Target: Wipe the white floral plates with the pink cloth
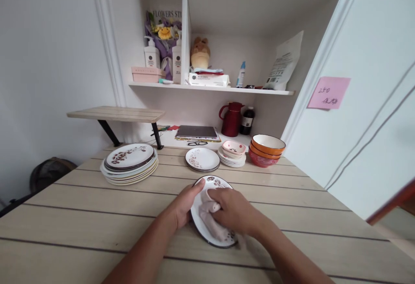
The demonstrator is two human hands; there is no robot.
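Observation:
A white plate [196, 211] with a dark rim and brown flower pattern is tilted above the slatted table, at the front middle. My left hand [187, 202] grips its left edge, thumb over the rim and the other fingers hidden beneath. In my right hand [236, 210] a pale cloth [214, 225] is bunched against the plate's face, covering much of it. Just behind lie a few similar plates [202, 159] in a low stack. Farther left, a taller stack of plates [131, 156] has a brown-flowered one on top.
Small pink-patterned dishes [234, 148] sit on little white plates [231, 161]; stacked orange and red bowls [267, 150] stand to their right. A small raised shelf [116, 113] overhangs the table's back left. Behind are a laptop [197, 132], glasses [197, 143], a red jug [232, 119] and a dark bottle [247, 121].

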